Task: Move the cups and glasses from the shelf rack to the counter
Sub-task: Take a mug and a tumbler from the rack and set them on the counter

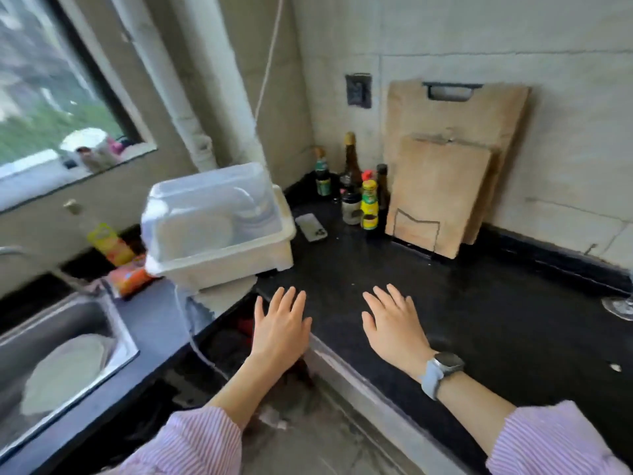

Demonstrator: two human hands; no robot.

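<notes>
My left hand [279,329] and my right hand [394,325] are both held flat, palms down, fingers spread, over the near edge of the black counter [496,313]. Neither holds anything. A grey watch sits on my right wrist. At the far right edge the clear foot of a glass [620,306] stands on the counter, its upper part cut off by the frame. No shelf rack is in view. A white dish box with a clear lid [215,222] stands left of my hands, with plates inside.
Sauce bottles [368,204] cluster in the corner next to two wooden cutting boards [445,180] leaning on the wall. A phone [311,227] lies beside the dish box. A steel sink [65,358] with a plate is at the left, below a window.
</notes>
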